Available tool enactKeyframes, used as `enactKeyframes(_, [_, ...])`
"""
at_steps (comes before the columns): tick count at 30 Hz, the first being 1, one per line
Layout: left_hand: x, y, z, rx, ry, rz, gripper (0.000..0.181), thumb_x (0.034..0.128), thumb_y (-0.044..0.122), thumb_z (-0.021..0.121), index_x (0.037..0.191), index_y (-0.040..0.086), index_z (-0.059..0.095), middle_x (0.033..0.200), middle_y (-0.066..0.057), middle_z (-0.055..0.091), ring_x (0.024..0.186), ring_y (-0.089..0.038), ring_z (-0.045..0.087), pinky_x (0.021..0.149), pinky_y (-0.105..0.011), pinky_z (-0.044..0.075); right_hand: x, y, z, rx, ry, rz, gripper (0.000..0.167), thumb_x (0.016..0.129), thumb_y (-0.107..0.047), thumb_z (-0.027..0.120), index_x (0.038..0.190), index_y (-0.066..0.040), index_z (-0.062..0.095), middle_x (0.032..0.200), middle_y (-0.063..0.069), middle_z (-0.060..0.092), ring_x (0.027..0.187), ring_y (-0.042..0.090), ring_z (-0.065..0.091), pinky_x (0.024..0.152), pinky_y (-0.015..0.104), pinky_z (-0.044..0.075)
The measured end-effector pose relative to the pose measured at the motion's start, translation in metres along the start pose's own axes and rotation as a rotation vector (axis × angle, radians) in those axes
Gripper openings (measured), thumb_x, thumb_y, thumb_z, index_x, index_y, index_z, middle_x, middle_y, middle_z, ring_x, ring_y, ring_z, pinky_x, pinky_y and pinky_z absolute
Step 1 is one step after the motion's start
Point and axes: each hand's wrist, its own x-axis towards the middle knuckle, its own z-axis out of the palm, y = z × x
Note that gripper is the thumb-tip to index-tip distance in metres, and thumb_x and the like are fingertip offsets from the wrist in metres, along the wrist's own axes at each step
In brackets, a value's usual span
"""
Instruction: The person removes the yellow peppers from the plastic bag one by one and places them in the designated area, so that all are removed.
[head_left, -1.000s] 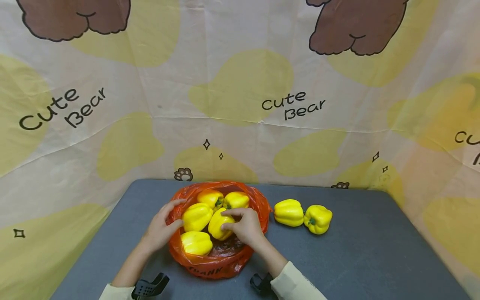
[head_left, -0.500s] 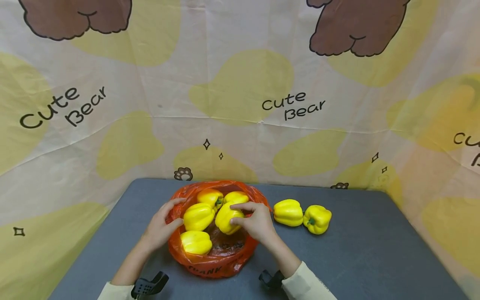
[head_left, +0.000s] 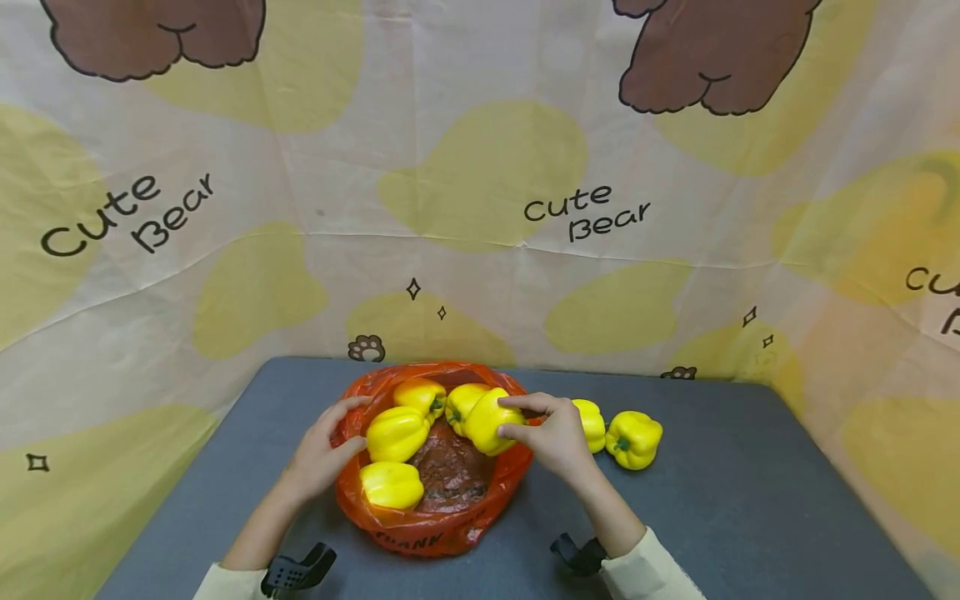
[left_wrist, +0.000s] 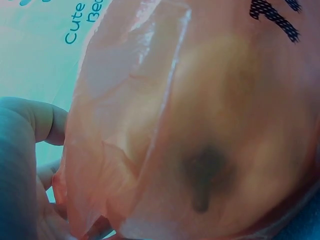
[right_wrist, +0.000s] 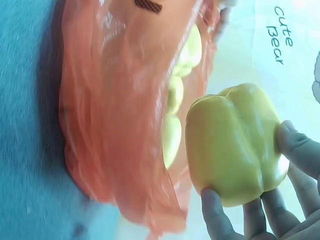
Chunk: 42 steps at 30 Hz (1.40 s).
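My right hand (head_left: 556, 436) grips a yellow bell pepper (head_left: 491, 421) between thumb and fingers, over the right side of a red plastic bag (head_left: 427, 533). In the right wrist view that bell pepper (right_wrist: 232, 145) is raised beside the bag's mouth. At the bag's left rim my left hand (head_left: 321, 450) holds the plastic, fingers and thumb curled at the edge. Inside the bag lie several yellow bell peppers, among them a left one (head_left: 396, 434) and a front one (head_left: 392, 485). Through the thin film in the left wrist view, a pepper's dark stem (left_wrist: 202, 172) shows.
Two yellow bell peppers sit on the grey table (head_left: 720, 517) right of the bag: a nearer-left one (head_left: 592, 425), partly behind my right hand, and a right one (head_left: 634, 440). A printed cloth (head_left: 465, 175) hangs behind the table.
My right hand has lifted the bell pepper and carried it rightward from the bag's middle toward its right rim. The left hand has stayed at the bag's left rim.
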Motion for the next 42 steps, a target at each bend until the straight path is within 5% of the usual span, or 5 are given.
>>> enactKeyframes(10, [-0.001, 0.002, -0.001, -0.005, 0.002, -0.002, 0.048, 0.0886, 0.012, 0.058, 0.135, 0.011, 0.048, 0.144, -0.022, 0.041, 0.123, -0.042, 0.047, 0.093, -0.059, 0.048, -0.008, 0.0, -0.03, -0.02, 0.047, 0.038, 0.031, 0.072, -0.015, 0.084, 0.102, -0.014, 0.077, 0.106, 0.008, 0.072, 0.089, 0.02, 0.062, 0.064, 0.022, 0.054])
enactKeyframes(21, [-0.001, 0.0, -0.001, -0.008, -0.004, 0.015, 0.049, 0.0886, 0.011, 0.058, 0.136, 0.011, 0.048, 0.145, -0.021, 0.042, 0.126, -0.041, 0.045, 0.097, -0.061, 0.044, -0.011, 0.01, -0.075, -0.214, 0.154, 0.013, 0.035, 0.072, -0.019, 0.084, 0.106, -0.016, 0.076, 0.106, 0.004, 0.073, 0.087, 0.012, 0.063, 0.079, 0.028, 0.052])
enactKeyframes(32, [-0.001, 0.0, -0.001, 0.005, -0.002, 0.0, 0.048, 0.0892, 0.013, 0.057, 0.137, 0.012, 0.048, 0.145, -0.021, 0.041, 0.127, -0.041, 0.043, 0.099, -0.064, 0.041, -0.021, 0.016, -0.119, -0.292, 0.236, 0.061, 0.039, 0.076, -0.028, 0.081, 0.112, -0.017, 0.073, 0.113, 0.007, 0.071, 0.086, -0.005, 0.057, 0.077, 0.016, 0.047])
enactKeyframes(42, [-0.001, -0.001, 0.0, -0.001, 0.002, 0.004, 0.048, 0.0892, 0.012, 0.058, 0.136, 0.011, 0.048, 0.145, -0.021, 0.041, 0.127, -0.041, 0.043, 0.099, -0.063, 0.041, -0.033, 0.033, -0.153, -0.222, 0.283, 0.169, 0.051, 0.077, -0.03, 0.08, 0.122, -0.009, 0.067, 0.093, -0.028, 0.065, 0.084, -0.009, 0.058, 0.07, 0.014, 0.052])
